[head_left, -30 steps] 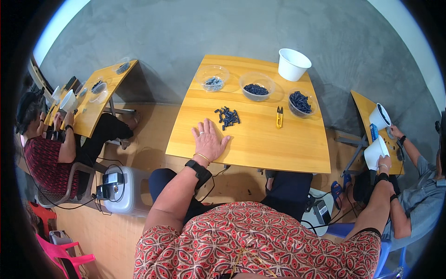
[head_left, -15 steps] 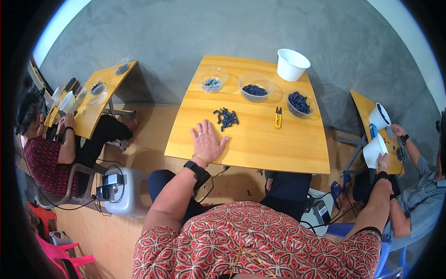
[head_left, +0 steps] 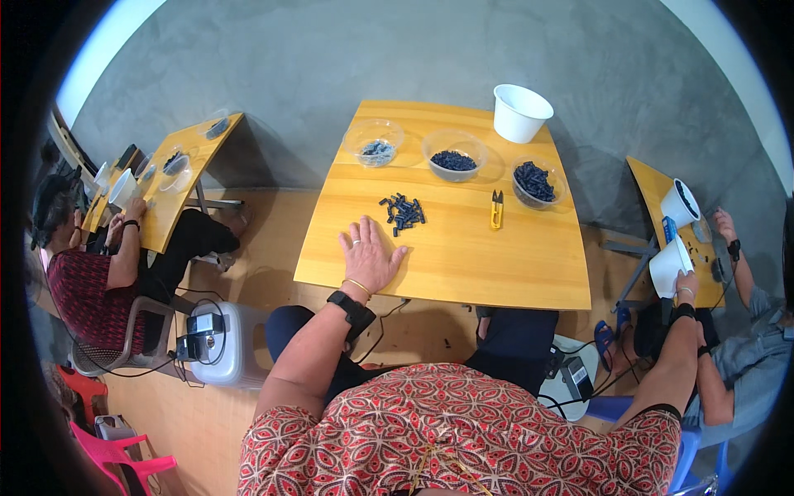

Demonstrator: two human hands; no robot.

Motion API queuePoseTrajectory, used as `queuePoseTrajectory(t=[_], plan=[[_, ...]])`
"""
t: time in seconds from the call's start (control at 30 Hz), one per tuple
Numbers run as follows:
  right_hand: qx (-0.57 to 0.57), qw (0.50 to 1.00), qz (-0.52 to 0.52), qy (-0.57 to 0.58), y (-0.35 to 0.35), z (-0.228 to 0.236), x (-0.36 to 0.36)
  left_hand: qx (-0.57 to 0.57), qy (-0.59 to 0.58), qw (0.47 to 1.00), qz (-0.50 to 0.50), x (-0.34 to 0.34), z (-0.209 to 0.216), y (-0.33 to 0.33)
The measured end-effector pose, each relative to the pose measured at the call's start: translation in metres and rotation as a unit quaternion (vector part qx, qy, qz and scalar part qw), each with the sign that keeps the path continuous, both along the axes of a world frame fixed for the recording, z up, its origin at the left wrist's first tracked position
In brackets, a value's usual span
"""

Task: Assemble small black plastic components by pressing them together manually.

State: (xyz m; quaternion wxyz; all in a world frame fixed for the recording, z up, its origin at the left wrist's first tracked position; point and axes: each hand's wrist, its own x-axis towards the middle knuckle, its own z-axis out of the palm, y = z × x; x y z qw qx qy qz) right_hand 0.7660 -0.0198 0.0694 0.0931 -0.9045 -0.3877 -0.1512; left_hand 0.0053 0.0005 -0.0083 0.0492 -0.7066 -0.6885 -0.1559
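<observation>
My left hand lies flat on the wooden table, fingers spread and nothing in it. Just beyond its fingertips is a loose pile of short dark-blue cylindrical pieces. Stretched far out to my right, my right hand grips the rim of a white bucket beside the neighbouring table; the inside of this bucket is hidden. Along the far side of my table stand a clear bowl of small greyish pieces, a clear bowl of small dark pieces and a clear bowl of larger dark-blue pieces.
Yellow thread snips lie on my table, and a white bucket stands at its back right corner. A co-worker sits at the right table near another white bucket. At left a person works beside a grey-white bin.
My left hand stays flat in place. The co-worker's raised hand at the right has lifted slightly away from the table, and the person at left has brought a hand to the white bucket there.
</observation>
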Motion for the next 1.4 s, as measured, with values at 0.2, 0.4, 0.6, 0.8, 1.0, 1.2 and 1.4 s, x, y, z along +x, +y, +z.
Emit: queuePoseTrajectory(t=[0.2,0.4,0.6,0.8,1.0,1.2,1.4], plan=[[-0.006,1.000,0.002,-0.020,0.000,-0.004,-0.001,-0.016,-0.004,1.000,0.003,0.001,0.002,-0.001],[-0.003,1.000,0.009,-0.009,0.005,-0.002,-0.004,0.007,0.001,1.000,-0.001,0.001,-0.002,0.000],[0.023,0.999,0.028,0.015,0.010,-0.006,0.002,-0.011,-0.006,1.000,0.004,0.002,0.003,-0.001],[0.001,1.000,0.024,-0.016,0.011,-0.009,0.000,-0.034,-0.009,0.999,0.003,0.001,0.006,-0.002],[0.036,0.999,0.015,-0.017,0.007,-0.004,0.005,-0.032,-0.013,0.999,-0.001,0.002,0.005,-0.002],[0.035,0.999,0.021,-0.013,0.010,-0.001,-0.003,-0.035,-0.012,0.999,0.002,0.001,0.004,-0.001],[0.008,1.000,0.017,-0.005,0.012,-0.003,-0.004,-0.028,-0.008,1.000,0.001,0.001,0.004,-0.002]])
